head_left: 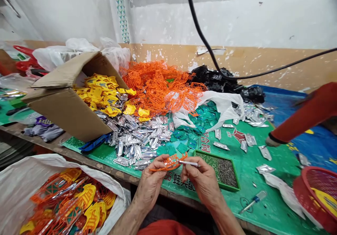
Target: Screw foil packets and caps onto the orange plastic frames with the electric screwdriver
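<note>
My left hand (150,180) pinches an orange openwork plastic frame (171,162) between thumb and fingers, just above the table's front edge. My right hand (204,180) grips a small silver-coloured piece (190,163), shiny and flat, at the frame's right end. Whether that piece touches the frame or is seated in it, I cannot tell. Close behind my right hand stands a green tray (238,186) of small dark screws. Beyond both hands lie a heap of silver-coloured plates (137,143) and some translucent green pieces (188,138).
A cardboard box (63,110) on its side spills yellow parts (101,91). Orange frames (155,84) and black parts (216,80) are piled behind. A white sack (15,182) stands lower left. At right are a screwdriver (253,202), red basket (302,189) and red tube-like thing (305,114); a black cable (201,31) hangs overhead.
</note>
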Tool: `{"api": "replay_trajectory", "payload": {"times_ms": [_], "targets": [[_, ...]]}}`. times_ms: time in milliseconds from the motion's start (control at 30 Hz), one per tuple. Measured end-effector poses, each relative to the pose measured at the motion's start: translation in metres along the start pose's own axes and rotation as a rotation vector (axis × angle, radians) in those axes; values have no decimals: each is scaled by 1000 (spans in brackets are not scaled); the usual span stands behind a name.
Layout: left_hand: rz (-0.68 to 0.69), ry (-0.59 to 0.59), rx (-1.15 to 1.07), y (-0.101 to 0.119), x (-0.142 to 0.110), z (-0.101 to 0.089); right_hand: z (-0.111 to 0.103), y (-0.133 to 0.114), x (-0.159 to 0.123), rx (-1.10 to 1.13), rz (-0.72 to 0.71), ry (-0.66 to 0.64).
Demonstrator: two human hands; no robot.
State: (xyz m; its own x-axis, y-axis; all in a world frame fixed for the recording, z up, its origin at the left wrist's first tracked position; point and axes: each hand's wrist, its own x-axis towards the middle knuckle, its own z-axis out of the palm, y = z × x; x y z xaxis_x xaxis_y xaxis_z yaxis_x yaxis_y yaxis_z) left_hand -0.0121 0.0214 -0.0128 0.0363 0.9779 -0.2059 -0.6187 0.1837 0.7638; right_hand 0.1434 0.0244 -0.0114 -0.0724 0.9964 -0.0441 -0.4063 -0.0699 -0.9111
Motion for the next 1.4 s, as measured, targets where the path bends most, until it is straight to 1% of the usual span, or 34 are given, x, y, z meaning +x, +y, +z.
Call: {"api": "replay_trajectory", "payload": {"times_ms": [300,400,467,567,633,700,767,833,933,1000,1033,1100,1167,1233,1300,1400], "targets": [[5,4,6,-1,0,2,0,5,-1,-21,8,-22],[-3,10,9,2,0,3,1,4,-1,-92,-14,-6],[-1,23,8,4,1,2,2,-1,1,-184,-45,22],[7,110,-3,7,2,-5,2,-16,9,-406,-108,93],[2,199,-13,8,4,-12,3,-27,18,-609,-147,131],[-2,256,-24,10,6,-17,4,-35,29,-836,-171,133],[-6,286,-34,13,6,-19,10,-37,39,-1057,-173,100],[-3,307,-41,16,4,-18,19,-35,46,-1247,-156,50],[9,324,-47,21,-1,-18,33,-31,51,-1457,-120,-42],[9,341,-52,26,-3,-20,33,-36,52,-1561,-93,-78],[5,348,-56,28,-4,-22,29,-41,54,-1608,-76,-72],[-11,352,-66,31,-5,-24,10,-56,57,-1702,-27,-9],[-26,345,-75,32,-6,-24,-17,-72,63,-1791,50,91],[-39,332,-77,30,-7,-21,-46,-84,69,-1860,157,169],[-55,306,-80,25,-8,-17,-69,-89,75,-1898,248,208],[-107,253,-90,17,-10,-12,-88,-84,82,-1899,323,223]]}}
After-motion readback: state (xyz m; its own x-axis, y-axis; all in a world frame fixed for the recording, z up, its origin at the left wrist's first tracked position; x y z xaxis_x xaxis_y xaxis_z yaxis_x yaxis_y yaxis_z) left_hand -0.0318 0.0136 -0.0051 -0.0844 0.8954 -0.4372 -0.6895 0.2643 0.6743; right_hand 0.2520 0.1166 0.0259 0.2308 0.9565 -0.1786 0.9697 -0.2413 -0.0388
